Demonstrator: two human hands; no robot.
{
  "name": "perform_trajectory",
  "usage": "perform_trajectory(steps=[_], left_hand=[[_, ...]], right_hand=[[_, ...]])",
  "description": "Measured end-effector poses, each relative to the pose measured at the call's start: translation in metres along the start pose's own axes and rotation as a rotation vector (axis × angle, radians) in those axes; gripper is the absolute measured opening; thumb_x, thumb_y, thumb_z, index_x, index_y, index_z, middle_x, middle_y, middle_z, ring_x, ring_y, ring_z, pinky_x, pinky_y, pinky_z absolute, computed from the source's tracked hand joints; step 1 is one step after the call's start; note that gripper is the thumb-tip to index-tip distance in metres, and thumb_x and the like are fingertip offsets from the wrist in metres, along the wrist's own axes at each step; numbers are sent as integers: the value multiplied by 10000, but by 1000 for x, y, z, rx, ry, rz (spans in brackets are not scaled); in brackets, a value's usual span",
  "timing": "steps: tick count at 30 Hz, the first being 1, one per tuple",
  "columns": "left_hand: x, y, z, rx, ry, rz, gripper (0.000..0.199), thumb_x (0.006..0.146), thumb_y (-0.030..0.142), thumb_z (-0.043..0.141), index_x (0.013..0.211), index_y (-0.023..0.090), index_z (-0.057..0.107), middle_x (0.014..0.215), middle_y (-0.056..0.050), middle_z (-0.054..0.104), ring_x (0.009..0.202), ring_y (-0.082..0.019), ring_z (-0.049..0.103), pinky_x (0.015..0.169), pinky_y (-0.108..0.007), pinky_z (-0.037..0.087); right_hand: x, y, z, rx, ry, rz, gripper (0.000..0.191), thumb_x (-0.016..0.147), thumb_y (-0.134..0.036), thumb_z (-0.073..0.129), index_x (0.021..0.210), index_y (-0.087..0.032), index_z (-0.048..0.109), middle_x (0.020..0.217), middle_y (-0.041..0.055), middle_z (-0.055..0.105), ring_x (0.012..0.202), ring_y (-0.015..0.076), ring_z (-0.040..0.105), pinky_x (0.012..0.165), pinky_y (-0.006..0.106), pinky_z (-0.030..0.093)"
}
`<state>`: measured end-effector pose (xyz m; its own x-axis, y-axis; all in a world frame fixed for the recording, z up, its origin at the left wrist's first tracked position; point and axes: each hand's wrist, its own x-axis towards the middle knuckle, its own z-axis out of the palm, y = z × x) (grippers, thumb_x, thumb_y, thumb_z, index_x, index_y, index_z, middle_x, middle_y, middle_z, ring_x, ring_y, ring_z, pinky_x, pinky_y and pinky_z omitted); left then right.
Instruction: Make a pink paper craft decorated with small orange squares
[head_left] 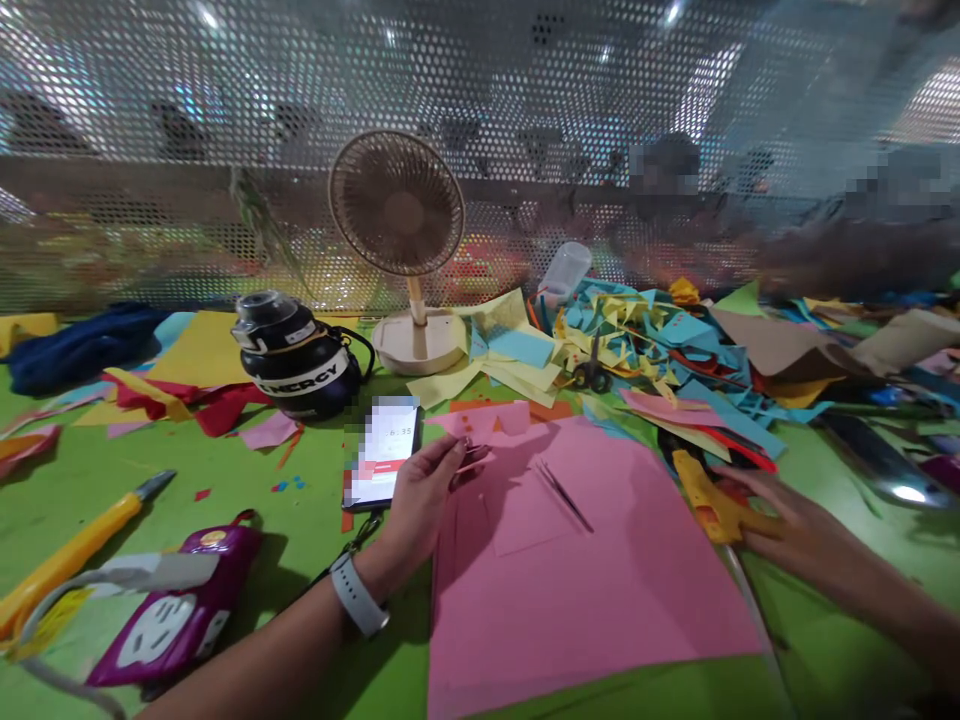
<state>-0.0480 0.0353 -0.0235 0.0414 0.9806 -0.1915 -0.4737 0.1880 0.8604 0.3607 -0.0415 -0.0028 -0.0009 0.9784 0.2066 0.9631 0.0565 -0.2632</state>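
My left hand (426, 492), with a pale watch on its wrist, is over the left edge of a large pink paper sheet (600, 610). Its thumb and fingers are pinched together, and what they hold, if anything, is too small to make out. On the sheet lie tweezers (564, 497) and a smaller pink paper piece (529, 525). At the sheet's right edge my right hand (769, 515) is closed around the handle of a yellow glue gun (703, 495), its nozzle end pointing away. A phone (384, 455) with a lit screen lies beside my left hand.
A beige fan (405, 205) and a black bottle (300, 365) stand at the back. Paper scraps (645, 325) and scissors (594, 375) fill the back right. At left lie a yellow-handled cutter (82, 560) and a purple cabled device (180, 610). A perforated screen (487, 90) rises behind.
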Motion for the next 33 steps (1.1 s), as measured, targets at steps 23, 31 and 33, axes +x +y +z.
perform_trajectory(steps=[23, 31, 33], left_hand=[[-11, 3, 9, -13, -59, -38, 379, 593, 450, 865, 783, 151, 729, 770, -38, 748, 763, -173, 709, 730, -276, 563], [-14, 2, 8, 10, -102, -44, 329, 637, 416, 848, 794, 152, 732, 753, -28, 737, 728, -158, 696, 720, -267, 555], [-14, 2, 9, 16, -131, -42, 322, 638, 420, 847, 776, 153, 731, 736, -23, 734, 716, -154, 695, 715, -263, 553]], right_hand=[[61, -149, 32, 306, -529, 81, 250, 875, -440, 480, 762, -217, 489, 663, 10, 653, 569, 163, 600, 539, 264, 380], [58, -154, 45, 145, -500, -80, 171, 862, -354, 494, 793, -212, 558, 747, 28, 656, 659, 180, 584, 580, 274, 366], [60, -149, 48, 149, -455, -77, 214, 870, -398, 492, 807, -212, 576, 758, 30, 651, 669, 186, 585, 591, 280, 380]])
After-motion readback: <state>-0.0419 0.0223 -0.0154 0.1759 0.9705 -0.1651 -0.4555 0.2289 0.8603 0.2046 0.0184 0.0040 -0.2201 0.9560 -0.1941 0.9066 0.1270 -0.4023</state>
